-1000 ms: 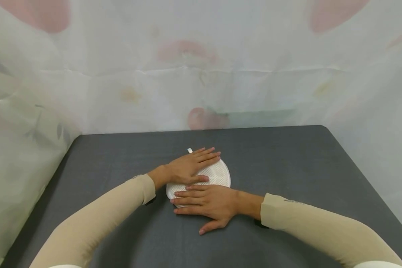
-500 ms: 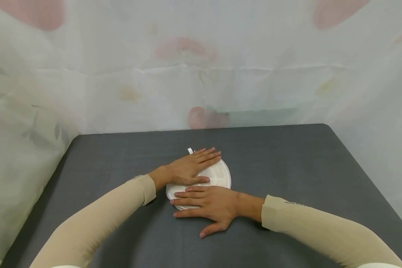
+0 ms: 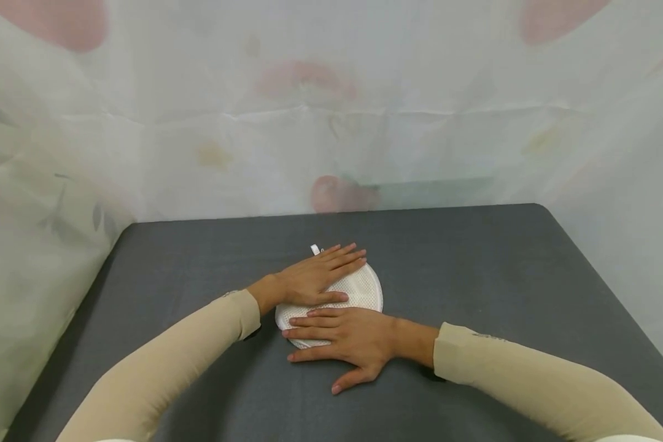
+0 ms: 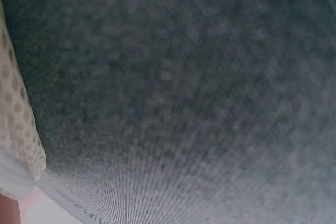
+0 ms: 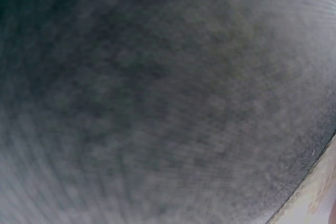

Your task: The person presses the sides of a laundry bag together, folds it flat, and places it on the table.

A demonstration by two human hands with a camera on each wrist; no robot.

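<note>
A round white mesh pad [image 3: 359, 288] with a small white loop tag [image 3: 314, 249] lies flat on the dark grey table [image 3: 475, 264]. My left hand [image 3: 315, 277] lies flat across its far half, fingers straight and pointing right. Over the near half my right hand [image 3: 337, 334] presses flat, fingers straight and pointing left, thumb on the table. The left wrist view is a blurred close-up of grey table cloth [image 4: 184, 87] with an edge of the mesh pad [image 4: 16, 124] at the left. In the right wrist view I see blurred table cloth [image 5: 157, 98] and a pale strip at the lower right.
A pale, sheer floral curtain [image 3: 331, 104] hangs behind the table and down both sides. The table's far edge [image 3: 331, 213] meets it, and the right corner is rounded. Both arms wear beige sleeves [image 3: 530, 380].
Both hands and the pad have shifted a few pixels to the right; otherwise the hands stay flat on the pad.
</note>
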